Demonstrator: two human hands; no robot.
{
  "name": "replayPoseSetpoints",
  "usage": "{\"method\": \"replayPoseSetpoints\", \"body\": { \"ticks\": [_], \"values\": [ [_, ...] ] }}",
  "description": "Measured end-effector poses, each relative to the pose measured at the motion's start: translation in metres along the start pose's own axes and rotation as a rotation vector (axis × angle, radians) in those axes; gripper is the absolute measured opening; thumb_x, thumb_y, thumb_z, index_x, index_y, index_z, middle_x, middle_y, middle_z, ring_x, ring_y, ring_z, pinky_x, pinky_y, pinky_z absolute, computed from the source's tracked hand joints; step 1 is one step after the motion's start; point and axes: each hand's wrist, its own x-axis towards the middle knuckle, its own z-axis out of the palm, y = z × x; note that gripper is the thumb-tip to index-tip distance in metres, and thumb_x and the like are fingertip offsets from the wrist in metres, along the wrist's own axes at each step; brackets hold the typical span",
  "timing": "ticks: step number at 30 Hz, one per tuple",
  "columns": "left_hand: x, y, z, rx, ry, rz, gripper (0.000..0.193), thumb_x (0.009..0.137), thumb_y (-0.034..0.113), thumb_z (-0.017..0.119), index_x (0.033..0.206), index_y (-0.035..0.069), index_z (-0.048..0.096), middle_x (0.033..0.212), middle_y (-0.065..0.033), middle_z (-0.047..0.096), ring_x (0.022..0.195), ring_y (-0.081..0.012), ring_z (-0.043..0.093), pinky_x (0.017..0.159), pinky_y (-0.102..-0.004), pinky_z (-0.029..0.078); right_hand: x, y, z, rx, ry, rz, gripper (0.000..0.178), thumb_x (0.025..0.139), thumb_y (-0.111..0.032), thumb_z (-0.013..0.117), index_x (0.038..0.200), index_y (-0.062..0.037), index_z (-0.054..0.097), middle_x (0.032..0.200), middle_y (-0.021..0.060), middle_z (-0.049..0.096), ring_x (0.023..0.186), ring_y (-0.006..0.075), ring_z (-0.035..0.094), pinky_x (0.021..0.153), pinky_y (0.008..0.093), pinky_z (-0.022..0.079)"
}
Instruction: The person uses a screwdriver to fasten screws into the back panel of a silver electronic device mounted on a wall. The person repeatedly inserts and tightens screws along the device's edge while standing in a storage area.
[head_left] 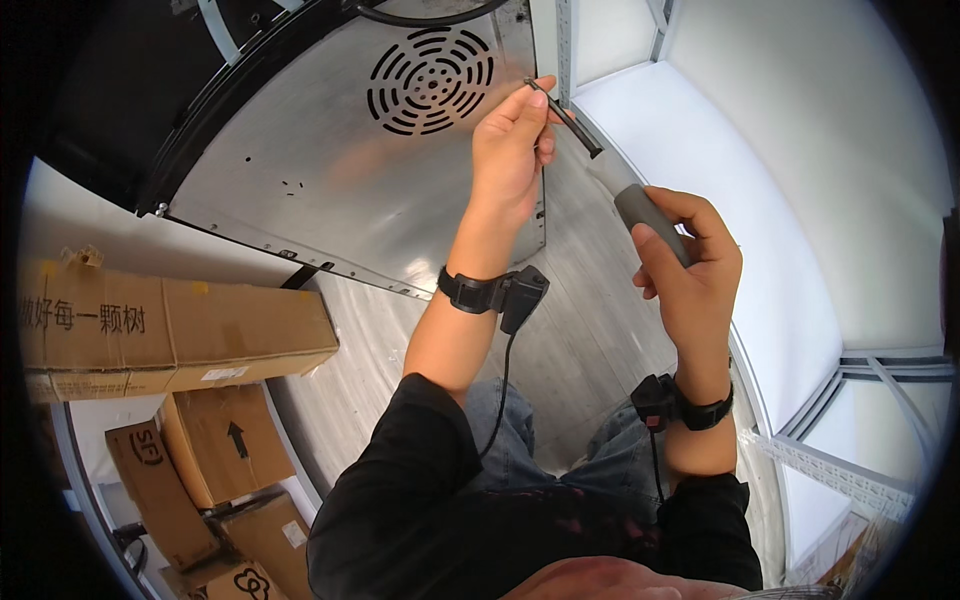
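A screwdriver (pixel 640 207) with a grey handle and a thin dark shaft points up and to the left. My right hand (pixel 688 262) grips its handle. My left hand (pixel 514 140) pinches the shaft's tip between thumb and fingers, close to the right edge of a metal appliance back panel (pixel 330 180). That panel is silvery, with a round slotted vent (pixel 431 68) near its top. Both wrists wear black bands with small black boxes and cables.
Several brown cardboard boxes (pixel 170 330) lie stacked at the left and lower left. A white wall or panel (pixel 760 190) runs along the right, with a perforated metal rail (pixel 840 475) at lower right. My knees in jeans are below, over a pale wood floor (pixel 580 330).
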Motion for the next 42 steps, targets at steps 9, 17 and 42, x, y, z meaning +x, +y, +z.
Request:
{"method": "replayPoseSetpoints", "body": {
  "ticks": [9,17,42],
  "values": [
    [0.0,0.001,0.003,-0.013,-0.024,-0.027,0.032,0.096,0.019,0.051,0.121,-0.001,0.052,0.081,-0.0047,0.063,0.058,-0.0068,0.048,0.052,-0.0215,0.041,0.005,0.008,0.001,-0.375,0.113,-0.513,0.032,0.069,0.006,0.068,0.1,-0.0035,0.066,0.087,0.0089,0.061,0.072,0.0175,0.061,0.064,0.0248,0.048],
    [-0.011,0.0,0.014,-0.062,-0.043,-0.1,0.032,0.094,0.018,0.054,0.121,0.001,0.05,0.08,-0.0042,0.062,0.057,-0.0069,0.052,0.052,-0.0208,0.044,0.0,0.005,0.006,-0.548,0.1,-0.548,0.037,0.063,0.009,0.07,0.097,-0.0054,0.067,0.099,0.0098,0.057,0.071,0.0215,0.057,0.062,0.0303,0.047],
    [-0.009,-0.009,0.011,-0.273,-0.085,-0.109,0.024,0.094,0.015,0.052,0.113,0.0,0.054,0.08,-0.007,0.062,0.068,-0.012,0.059,0.065,-0.0225,0.048,-0.008,0.021,0.011,-0.172,0.005,-0.485,0.055,0.069,0.003,0.068,0.119,-0.0011,0.046,0.109,0.016,0.049,0.088,0.0255,0.052,0.063,0.0309,0.043]
  ]
}}
